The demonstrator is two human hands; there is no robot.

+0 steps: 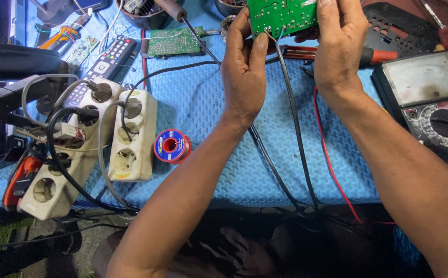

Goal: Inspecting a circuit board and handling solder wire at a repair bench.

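Both hands up at the far edge of the blue mat: left hand (243,72) pinches the green circuit board (281,15) by its near-left corner, right hand (339,49) grips its right side. Solder face toward us, wires (292,103) hanging off it. Soldering iron (170,9) lies left of the left hand, solder spool (171,146) below its wrist, both untouched, so I judge inspection, with soldering not begun.

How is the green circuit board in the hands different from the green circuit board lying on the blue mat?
The held circuit board is gripped at its edges by the left hand and right hand, lifted off the blue mat; the lying circuit board rests flat, untouched. The held one looks brighter green and is cut off by the picture's top edge; the lying one shows whole. Both are green and rectangular.
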